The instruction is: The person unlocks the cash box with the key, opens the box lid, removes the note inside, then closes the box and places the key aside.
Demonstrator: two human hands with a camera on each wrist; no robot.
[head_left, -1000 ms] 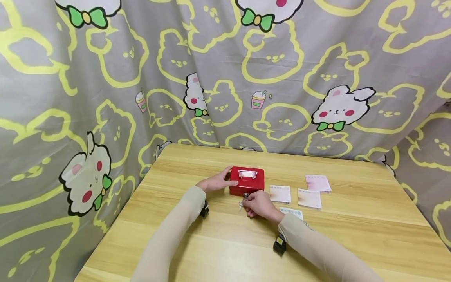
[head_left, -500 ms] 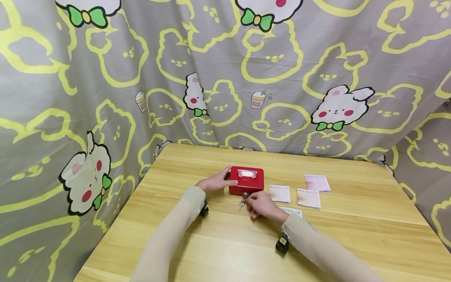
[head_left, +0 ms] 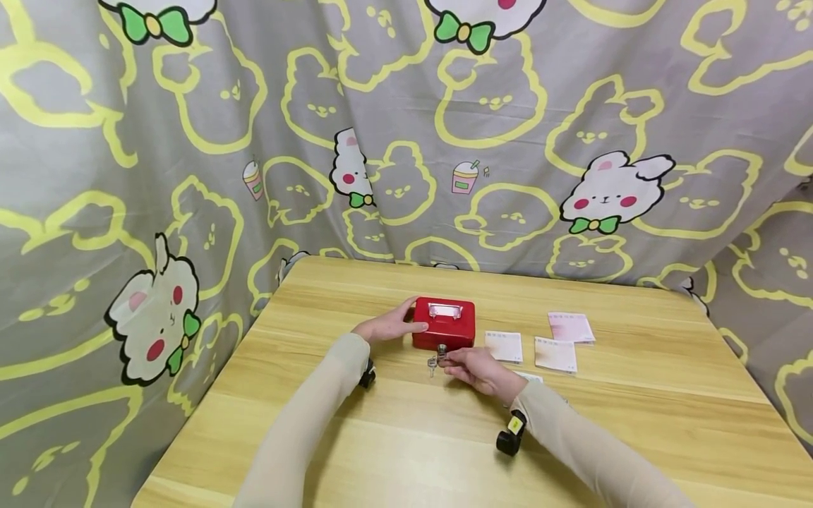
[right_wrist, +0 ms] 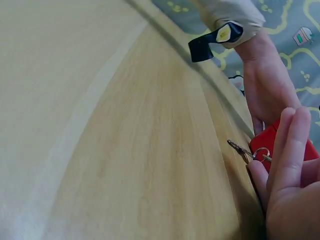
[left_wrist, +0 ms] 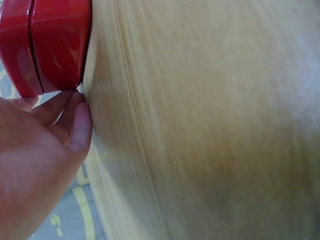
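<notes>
A red cash box (head_left: pixel 444 325) with a silver handle (head_left: pixel 446 310) on its closed lid stands on the wooden table. My left hand (head_left: pixel 389 326) holds the box at its left side, thumb across the front; in the left wrist view its fingers press that end of the box. At the front lock, my right hand (head_left: pixel 480 369) pinches a key, mostly hidden by the fingertips. From the key ring (right_wrist: pixel 261 153) hangs a second key (head_left: pixel 432 365), left of those fingertips. The right wrist view shows the right hand's fingers fairly straight, close in front of the box.
Several folded banknotes lie right of the box: one beside it (head_left: pixel 504 346), a second note (head_left: pixel 555 354), a pinkish note (head_left: pixel 571 327) behind that. A greenish note (head_left: pixel 531 377) is partly covered by the right wrist. A patterned curtain (head_left: pixel 406 127) borders the table (head_left: pixel 394 437).
My right hand has rotated at the lock, its fingers less curled and its wrist shifted slightly right. The hanging key shows more clearly. My left hand and the box have stayed in place.
</notes>
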